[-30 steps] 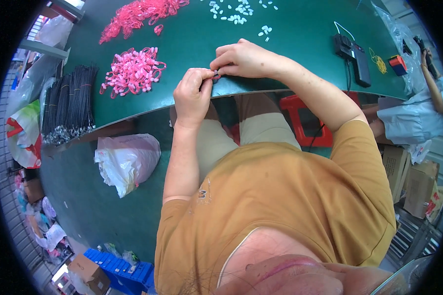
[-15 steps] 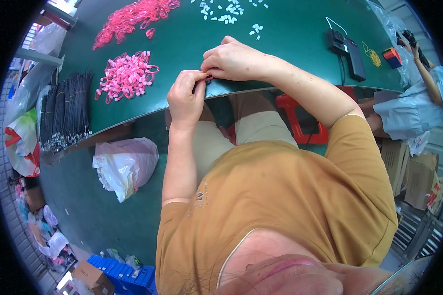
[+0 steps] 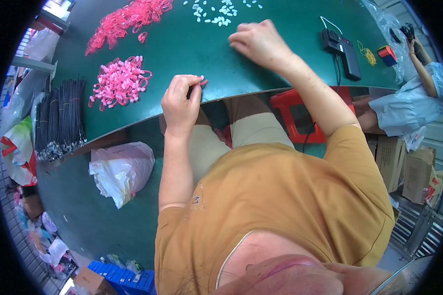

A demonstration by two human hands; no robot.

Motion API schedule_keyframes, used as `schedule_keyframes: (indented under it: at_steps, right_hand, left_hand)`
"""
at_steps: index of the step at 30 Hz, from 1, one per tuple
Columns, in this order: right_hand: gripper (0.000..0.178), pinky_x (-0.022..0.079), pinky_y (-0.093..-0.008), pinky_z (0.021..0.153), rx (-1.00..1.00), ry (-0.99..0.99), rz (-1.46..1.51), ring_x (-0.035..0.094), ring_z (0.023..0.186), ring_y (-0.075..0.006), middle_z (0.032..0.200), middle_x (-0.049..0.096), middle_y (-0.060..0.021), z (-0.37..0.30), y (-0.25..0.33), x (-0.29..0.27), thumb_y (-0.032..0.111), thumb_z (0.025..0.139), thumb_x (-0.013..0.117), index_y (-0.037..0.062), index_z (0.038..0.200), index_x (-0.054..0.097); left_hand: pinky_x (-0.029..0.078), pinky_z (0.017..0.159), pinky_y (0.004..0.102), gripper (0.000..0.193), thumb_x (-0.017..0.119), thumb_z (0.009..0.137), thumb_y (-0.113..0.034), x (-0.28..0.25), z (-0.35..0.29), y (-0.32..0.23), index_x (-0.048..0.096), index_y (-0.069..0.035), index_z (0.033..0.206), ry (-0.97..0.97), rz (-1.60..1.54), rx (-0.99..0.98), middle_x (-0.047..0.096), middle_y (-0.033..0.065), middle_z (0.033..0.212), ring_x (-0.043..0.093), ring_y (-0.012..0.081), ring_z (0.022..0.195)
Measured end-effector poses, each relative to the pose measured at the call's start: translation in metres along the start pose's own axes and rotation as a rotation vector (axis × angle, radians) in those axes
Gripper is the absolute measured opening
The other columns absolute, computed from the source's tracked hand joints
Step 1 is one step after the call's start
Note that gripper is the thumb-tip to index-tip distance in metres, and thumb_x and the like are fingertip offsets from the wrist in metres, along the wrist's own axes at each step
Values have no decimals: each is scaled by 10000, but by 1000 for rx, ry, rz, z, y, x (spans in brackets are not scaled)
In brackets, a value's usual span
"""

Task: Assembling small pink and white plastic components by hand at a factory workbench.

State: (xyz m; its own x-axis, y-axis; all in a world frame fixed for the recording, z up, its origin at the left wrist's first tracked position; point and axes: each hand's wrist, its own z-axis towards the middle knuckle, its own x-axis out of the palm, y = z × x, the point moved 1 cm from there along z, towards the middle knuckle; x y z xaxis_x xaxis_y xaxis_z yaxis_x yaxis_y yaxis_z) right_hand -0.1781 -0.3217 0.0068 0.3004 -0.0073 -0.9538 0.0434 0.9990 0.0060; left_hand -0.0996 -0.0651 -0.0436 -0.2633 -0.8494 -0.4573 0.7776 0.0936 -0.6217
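Note:
My left hand [image 3: 180, 101] is closed in a pinch at the near edge of the green table [image 3: 216, 61]. Between its thumb and forefinger sits a small pink cord loop [image 3: 204, 83], partly hidden by the fingers. Farther forward and to the right, my right hand [image 3: 261, 43] hovers over or rests on the tabletop, its fingers curled together. Whatever its fingertips hold is hidden. Scattered small white beads [image 3: 221, 20] lie just beyond it. To the left of my left hand is a pile of pink loops with pale beads [image 3: 120, 82].
A larger heap of pink loops [image 3: 128, 22] lies at the far left. Bundled black cords [image 3: 59, 115] hang at the left edge. A black power strip [image 3: 349, 56], yellow strands [image 3: 366, 53] and a small orange-blue block [image 3: 388, 56] lie right. Another person [image 3: 411, 101] is at far right.
My right hand has left my left hand and moved forward and right, over where a few white beads lay. The left hand still pinches the loop. The whole view has shifted slightly.

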Motion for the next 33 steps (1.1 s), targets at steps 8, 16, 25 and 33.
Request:
schedule_keyframes:
  at_steps: [8, 16, 25, 33]
  right_hand:
    - [213, 457, -448, 941, 124, 178, -308, 693, 1100, -203, 1044, 724, -2, 5, -22, 3, 317, 1049, 653, 190, 1121, 808]
    - [176, 504, -495, 945, 11, 114, -275, 738, 1024, -234, 1010, 767, -46, 18, -28, 8, 224, 984, 668, 158, 1016, 828]
    - [185, 561, -272, 843, 36, 264, 1032, 687, 910, -87, 965, 751, -16, 1, 52, 15, 154, 1002, 707, 26, 1123, 761]
    - [147, 544, -379, 850, -218, 114, 773, 663, 942, -268, 956, 680, -86, 2, 57, 26, 145, 1003, 687, 45, 1096, 742]
  left_hand:
    - [604, 749, 368, 178, 753, 833, 75, 0, 1, 0, 694, -60, 933, -9, 6, -3, 748, 83, 947, 745, 264, 873]
    - [598, 739, 374, 150, 744, 849, 59, -1, 1, -2, 689, -57, 926, -15, -18, -3, 747, 79, 942, 742, 262, 871]
    - [591, 740, 386, 174, 739, 832, 58, 1, 1, 3, 658, -64, 925, -30, 4, 25, 741, 74, 934, 737, 270, 865]
    - [591, 736, 389, 175, 739, 827, 55, 2, -1, 5, 649, -65, 919, -27, 9, 8, 736, 77, 926, 737, 275, 861]
